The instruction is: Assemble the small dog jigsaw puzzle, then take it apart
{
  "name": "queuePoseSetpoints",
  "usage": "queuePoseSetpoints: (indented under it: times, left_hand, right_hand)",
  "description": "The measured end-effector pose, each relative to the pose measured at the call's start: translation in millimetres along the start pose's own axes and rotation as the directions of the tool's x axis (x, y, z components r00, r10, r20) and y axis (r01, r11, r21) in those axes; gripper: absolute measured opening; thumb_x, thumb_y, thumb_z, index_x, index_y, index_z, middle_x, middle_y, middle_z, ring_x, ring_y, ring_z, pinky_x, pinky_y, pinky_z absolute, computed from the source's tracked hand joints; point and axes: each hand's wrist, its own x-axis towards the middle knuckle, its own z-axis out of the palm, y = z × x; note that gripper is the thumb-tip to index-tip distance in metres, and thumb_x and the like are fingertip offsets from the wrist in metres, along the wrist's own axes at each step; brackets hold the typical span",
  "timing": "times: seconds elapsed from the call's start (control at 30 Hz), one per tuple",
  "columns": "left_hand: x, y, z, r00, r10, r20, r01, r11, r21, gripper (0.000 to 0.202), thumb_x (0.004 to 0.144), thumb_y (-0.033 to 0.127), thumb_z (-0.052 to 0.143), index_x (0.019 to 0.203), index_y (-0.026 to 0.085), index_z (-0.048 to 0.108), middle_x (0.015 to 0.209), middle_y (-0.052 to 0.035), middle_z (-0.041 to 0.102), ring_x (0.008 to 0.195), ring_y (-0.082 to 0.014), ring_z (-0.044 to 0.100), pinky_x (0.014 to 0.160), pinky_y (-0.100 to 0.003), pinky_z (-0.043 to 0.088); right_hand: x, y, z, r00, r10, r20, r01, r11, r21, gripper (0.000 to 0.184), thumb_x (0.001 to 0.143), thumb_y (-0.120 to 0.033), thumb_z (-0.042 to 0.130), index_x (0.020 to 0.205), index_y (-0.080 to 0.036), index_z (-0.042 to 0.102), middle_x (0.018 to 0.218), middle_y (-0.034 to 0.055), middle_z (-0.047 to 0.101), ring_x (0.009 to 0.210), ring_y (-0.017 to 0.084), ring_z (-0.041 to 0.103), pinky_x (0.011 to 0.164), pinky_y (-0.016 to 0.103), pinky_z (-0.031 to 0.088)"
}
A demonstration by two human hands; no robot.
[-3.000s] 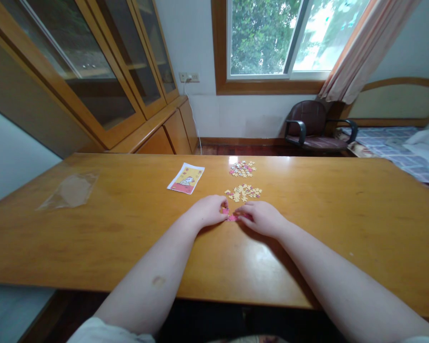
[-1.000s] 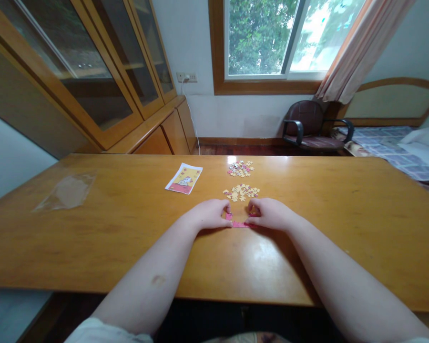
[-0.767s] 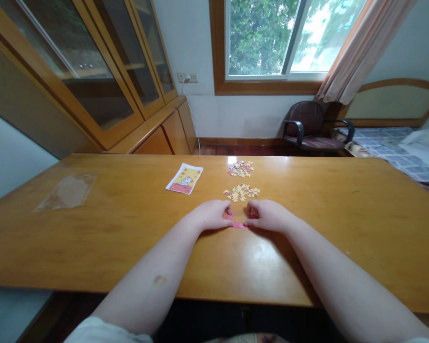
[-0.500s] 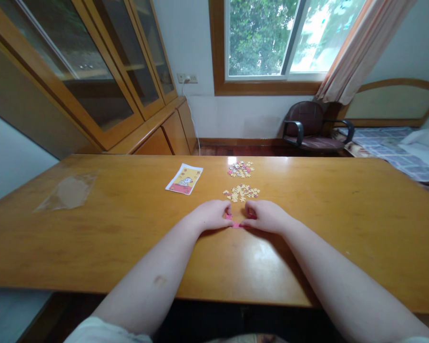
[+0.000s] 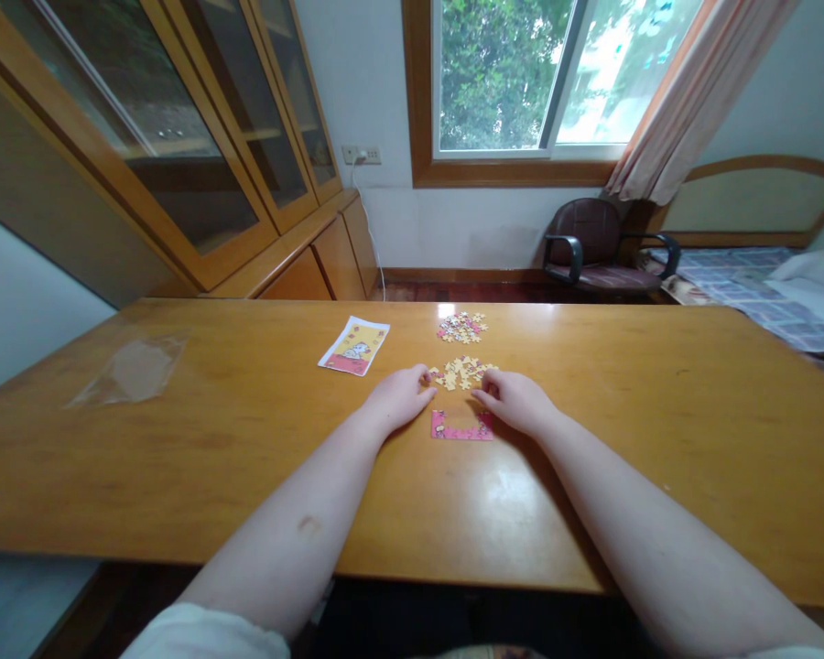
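Observation:
A pink strip of joined jigsaw pieces (image 5: 461, 435), with short upturned ends, lies flat on the table in front of me. Just beyond it is a pile of pale yellow jigsaw pieces (image 5: 461, 372). My left hand (image 5: 402, 395) is at the left edge of this pile, thumb and forefinger apart, with nothing seen between them. At the pile's right edge is my right hand (image 5: 515, 399), fingers curled and thumb apart; no piece shows in it. A second pile of mixed pink and yellow pieces (image 5: 461, 327) sits farther back.
A picture card (image 5: 355, 346) with a white animal on yellow and pink lies left of the piles. Clear plastic film (image 5: 135, 368) rests at the far left of the wooden table (image 5: 247, 476). Behind stand a glass-door cabinet (image 5: 295, 229) and an office chair (image 5: 590, 243).
Both hands have let go of the pink strip and moved forward and slightly apart to the yellow pile. The strip now shows in full.

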Motion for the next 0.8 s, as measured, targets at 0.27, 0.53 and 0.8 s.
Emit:
queuePoseSetpoints:
  times: [0.27, 0.53, 0.8]
  left_hand:
    - [12.1, -13.8, 7.2, 0.989, 0.076, -0.13, -0.085, 0.994, -0.063, 0.033, 0.086, 0.03, 0.052, 0.116, 0.019, 0.064, 0.092, -0.0061, 0.066, 0.084, -0.0194, 0.062, 0.074, -0.028, 0.047]
    - [20.4, -17.7, 12.5, 0.986, 0.063, -0.155, -0.064, 0.998, 0.003, 0.037, 0.089, 0.024, 0.049, 0.122, 0.022, 0.067, 0.109, -0.0084, 0.067, 0.101, -0.0225, 0.063, 0.09, -0.032, 0.048]
    - [22.1, -16.0, 12.7, 0.99, 0.083, -0.111, -0.076, 0.995, 0.062, 0.032, 0.092, 0.028, 0.046, 0.113, 0.028, 0.071, 0.107, -0.006, 0.066, 0.098, -0.0218, 0.064, 0.088, -0.032, 0.049]
  right_hand:
    - [9.7, 13.8, 1.8, 0.972, 0.188, -0.142, -0.182, 0.982, 0.05, 0.026, 0.091, -0.04, 0.047, 0.079, -0.02, 0.057, 0.077, 0.0051, 0.066, 0.07, 0.017, 0.057, 0.06, 0.025, 0.033]
    - [16.4, 19.6, 10.2, 0.951, 0.238, -0.199, -0.221, 0.97, 0.104, 0.02, 0.09, -0.036, 0.05, 0.08, -0.021, 0.059, 0.074, 0.0035, 0.065, 0.067, 0.016, 0.054, 0.059, 0.025, 0.03]
    - [18.0, 17.6, 8.7, 0.946, 0.264, -0.191, -0.246, 0.963, 0.112, 0.023, 0.09, -0.039, 0.05, 0.082, -0.021, 0.062, 0.074, 0.0039, 0.067, 0.068, 0.016, 0.055, 0.058, 0.025, 0.029]
